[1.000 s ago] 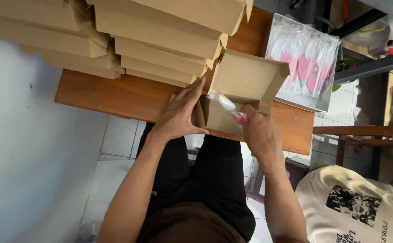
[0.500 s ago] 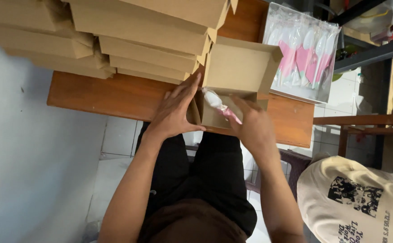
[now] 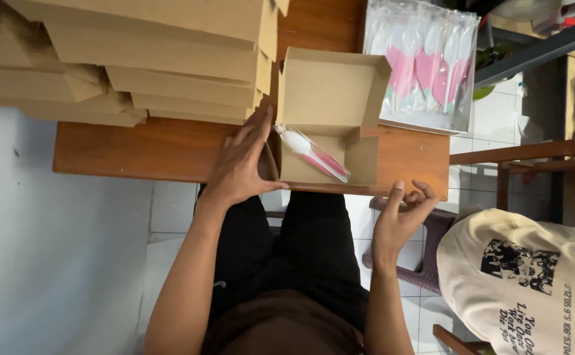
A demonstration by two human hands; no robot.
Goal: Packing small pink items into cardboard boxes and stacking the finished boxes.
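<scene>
- An open brown cardboard box sits at the centre of the frame on the near edge of the wooden table, its lid standing up.
- Inside lies a clear-wrapped white and pink utensil, slanted across the floor of the box.
- The left hand presses flat, fingers spread, against the box's left wall.
- The right hand, which held the utensil half a second ago, now hangs empty and loosely curled below the table edge.
- Folded boxes are stacked at upper left; a bag of wrapped utensils lies at upper right.
</scene>
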